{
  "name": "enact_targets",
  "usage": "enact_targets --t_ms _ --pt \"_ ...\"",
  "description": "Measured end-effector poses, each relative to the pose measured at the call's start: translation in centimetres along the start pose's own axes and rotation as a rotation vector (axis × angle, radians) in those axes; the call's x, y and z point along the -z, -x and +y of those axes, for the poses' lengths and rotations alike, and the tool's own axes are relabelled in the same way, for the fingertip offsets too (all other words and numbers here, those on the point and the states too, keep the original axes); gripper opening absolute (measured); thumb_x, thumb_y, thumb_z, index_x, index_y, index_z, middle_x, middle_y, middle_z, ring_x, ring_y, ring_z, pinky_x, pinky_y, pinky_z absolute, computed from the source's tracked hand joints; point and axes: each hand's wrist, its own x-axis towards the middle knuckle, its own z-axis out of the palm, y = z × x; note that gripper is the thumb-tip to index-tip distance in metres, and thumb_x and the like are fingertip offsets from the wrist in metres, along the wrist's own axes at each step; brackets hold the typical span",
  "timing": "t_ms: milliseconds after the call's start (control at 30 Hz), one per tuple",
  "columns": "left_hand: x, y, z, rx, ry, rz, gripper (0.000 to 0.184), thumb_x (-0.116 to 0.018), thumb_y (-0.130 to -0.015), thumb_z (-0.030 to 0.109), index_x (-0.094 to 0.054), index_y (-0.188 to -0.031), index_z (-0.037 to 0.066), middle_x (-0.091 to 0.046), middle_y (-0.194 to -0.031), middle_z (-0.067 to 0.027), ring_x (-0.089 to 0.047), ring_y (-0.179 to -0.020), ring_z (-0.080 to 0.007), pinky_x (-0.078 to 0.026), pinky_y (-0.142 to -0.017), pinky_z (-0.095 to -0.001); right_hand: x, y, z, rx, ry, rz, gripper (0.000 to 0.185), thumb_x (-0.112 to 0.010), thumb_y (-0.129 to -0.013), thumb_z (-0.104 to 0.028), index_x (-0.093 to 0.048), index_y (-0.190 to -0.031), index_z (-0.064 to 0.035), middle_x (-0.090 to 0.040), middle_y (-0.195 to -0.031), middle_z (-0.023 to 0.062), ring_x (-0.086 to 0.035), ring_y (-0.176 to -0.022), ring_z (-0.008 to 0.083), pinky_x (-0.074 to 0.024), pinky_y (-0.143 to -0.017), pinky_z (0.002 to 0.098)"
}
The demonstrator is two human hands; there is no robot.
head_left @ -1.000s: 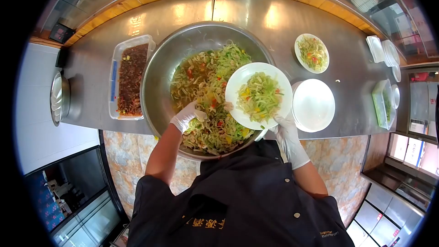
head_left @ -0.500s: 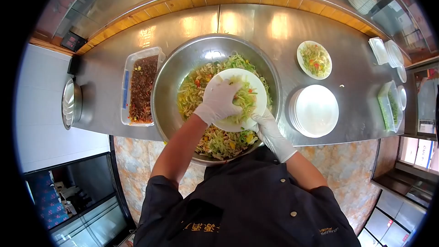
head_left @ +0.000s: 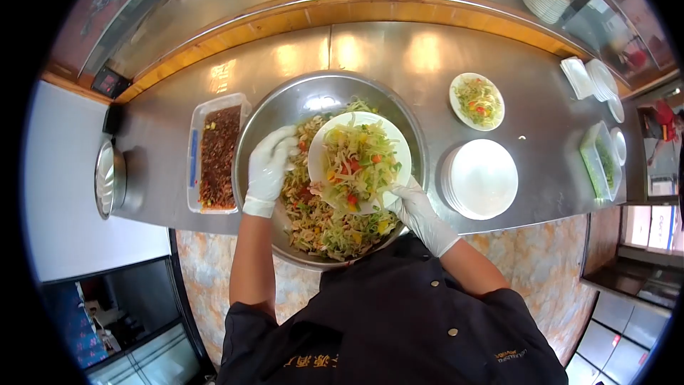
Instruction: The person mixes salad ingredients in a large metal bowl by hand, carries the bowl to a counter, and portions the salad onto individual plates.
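My right hand [head_left: 423,218], in a white glove, grips the lower right rim of a white plate [head_left: 402,150] held above a large steel bowl [head_left: 281,107]. Heaped on that plate is a shredded vegetable salad [head_left: 360,157] with red and orange bits. More of the mixed salad [head_left: 324,232] lies in the bowl, partly hidden under the plate. My left hand [head_left: 271,170], also gloved, hovers over the bowl's left side beside the salad. Its fingers are loosely curved and apart, with nothing visible in them.
Left of the bowl stands a clear tub [head_left: 221,157] of dark red chopped food. To the right are stacked white plates [head_left: 484,180] and a filled salad plate [head_left: 477,102]. Farther right sits a container of greens [head_left: 602,160] near more dishes. A steel basin [head_left: 110,178] stands far left.
My left hand has lifted off the salad on the plate and moved left over the bowl. The plate, still in my right hand, now shows a fuller heap. The view has shifted slightly.
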Motion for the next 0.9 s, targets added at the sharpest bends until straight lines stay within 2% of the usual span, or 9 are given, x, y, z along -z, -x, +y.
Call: enact_targets --t_ms 67,167,200,267,333,400,600,733,900 --pt "0.7 -0.6 -4.3 0.103 -0.037 0.105 0.044 -0.062 -0.099 0.012 -0.058 -0.141 0.0 -0.069 -0.117 -0.01 -0.068 -0.098 -0.0185 -0.058 -0.083 -0.0294 -0.5 0.9 -1.5 0.034 -0.047 -0.034 0.058 -0.052 -0.098 0.009 -0.038 -0.154 -0.0019 -0.053 -0.148 0.0216 -0.061 -0.129 0.035 -0.058 -0.103 0.0513" --pt "3.2 0.1 -17.5 -0.183 -0.991 -0.169 0.061 -0.073 -0.089 0.02 -0.055 -0.144 -0.001 -0.065 -0.129 -0.0243 -0.061 -0.118 -0.0416 -0.047 -0.108 -0.0413 0.5 2.6 -4.0 0.101 -0.103 -0.009 0.061 -0.052 -0.097 0.009 -0.037 -0.155 -0.0022 -0.052 -0.15 0.0219 -0.059 -0.131 0.0358 -0.0568 -0.105 0.0528" --pt "3.0 0.8 -17.9 -0.006 -0.96 -0.272 0.064 -0.076 -0.086 0.024 -0.057 -0.143 0.002 -0.062 -0.136 -0.0293 -0.056 -0.129 -0.048 -0.04 -0.116 -0.0434 1.1 3.0 -5.5 0.131 -0.116 0.005 0.062 -0.052 -0.096 0.01 -0.036 -0.155 -0.0023 -0.051 -0.15 0.0218 -0.059 -0.131 0.0359 -0.0565 -0.105 0.0532" --pt "3.1 1.3 -21.9 0.032 -0.805 -0.095 0.055 -0.076 -0.084 0.023 -0.065 -0.133 0.001 -0.067 -0.128 -0.0265 -0.062 -0.124 -0.0408 -0.046 -0.11 -0.0425 1.8 4.9 -8.8 0.215 -0.147 0.003 0.062 -0.051 -0.094 0.01 -0.037 -0.154 -0.0023 -0.052 -0.149 0.0213 -0.062 -0.128 0.0371 -0.0583 -0.103 0.0535" --pt "1.7 0.2 -20.3 0.307 -0.958 -0.117 0.045 -0.075 -0.082 0.021 -0.071 -0.121 0.0 -0.073 -0.115 -0.0221 -0.069 -0.111 -0.0357 -0.051 -0.102 -0.0423 3.3 6.5 -12.2 0.271 -0.135 0.058 0.061 -0.046 -0.095 0.011 -0.036 -0.153 -0.0025 -0.053 -0.147 0.0219 -0.061 -0.129 0.0382 -0.0571 -0.104 0.0545" --pt "0.1 0.7 -17.4 0.488 -0.734 -0.021 0.04 -0.073 -0.081 0.019 -0.073 -0.116 0.0 -0.075 -0.109 -0.0186 -0.072 -0.1 -0.0332 -0.054 -0.093 -0.0411 7.5 7.5 -15.8 0.378 -0.157 0.067 0.064 -0.047 -0.092 0.012 -0.036 -0.153 -0.0025 -0.053 -0.147 0.0216 -0.061 -0.129 0.0373 -0.0569 -0.106 0.0525" --pt "0.5 0.9 -23.8 0.073 -0.734 0.092 0.065 -0.075 -0.077 0.004 -0.059 -0.14 -0.004 -0.068 -0.133 -0.0212 -0.068 -0.115 -0.0269 -0.05 -0.102 -0.0347 16.8 12.3 -27.2 0.606 -0.212 0.237 0.069 -0.052 -0.091 0.014 -0.035 -0.155 -0.004 -0.047 -0.153 0.0202 -0.059 -0.131 0.038 -0.0558 -0.108 0.0516" --pt "-3.5 2.3 -16.8 0.348 -0.603 0.138 0.066 -0.074 -0.082 0.0 -0.052 -0.144 -0.01 -0.056 -0.149 -0.0222 -0.054 -0.138 -0.0297 -0.04 -0.117 -0.0364 28.3 13.1 -32.0 0.672 -0.227 0.336 0.061 -0.047 -0.095 0.013 -0.039 -0.153 -0.0063 -0.049 -0.151 0.0208 -0.054 -0.136 0.0392 -0.0514 -0.111 0.0569" --pt "-2.3 3.4 -18.0 0.329 -0.584 0.163 0.064 -0.074 -0.086 0.002 -0.051 -0.144 -0.011 -0.057 -0.145 -0.0207 -0.057 -0.132 -0.03 -0.046 -0.111 -0.0369 40.5 12.3 -32.1 0.772 -0.25 0.505 0.059 -0.046 -0.094 0.011 -0.043 -0.15 -0.0063 -0.051 -0.149 0.0198 -0.056 -0.133 0.0382 -0.0527 -0.109 0.0551"
